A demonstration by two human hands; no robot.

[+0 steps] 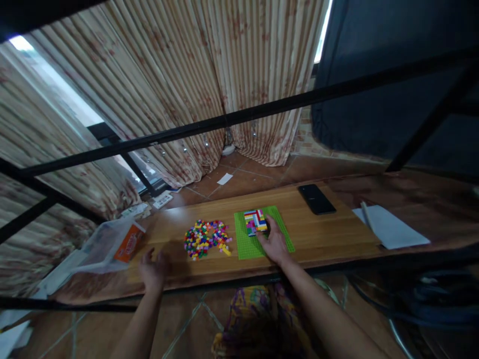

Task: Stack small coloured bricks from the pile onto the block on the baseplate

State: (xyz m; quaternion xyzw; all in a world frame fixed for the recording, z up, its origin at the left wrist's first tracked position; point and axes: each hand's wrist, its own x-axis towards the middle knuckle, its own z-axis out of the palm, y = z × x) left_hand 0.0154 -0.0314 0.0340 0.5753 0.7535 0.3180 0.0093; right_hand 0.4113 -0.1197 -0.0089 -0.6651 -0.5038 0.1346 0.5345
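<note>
Presumably for steadiness, my right hand (276, 241) grips the toy-brick assembly (255, 222) over the baseplate (247, 250); my left hand (152, 268), lower left, hangs half-open.

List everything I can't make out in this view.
All in the head view:
Green baseplate: partly hidden by the brick build and right hand.
Left hand: blurred; whether it holds a small brick can't be told.
Loose bricks: lower ones buried under others, too small to count.
Orange label: lettering blurred.
White papers, lower left: cut off by the picture's edge.
</note>
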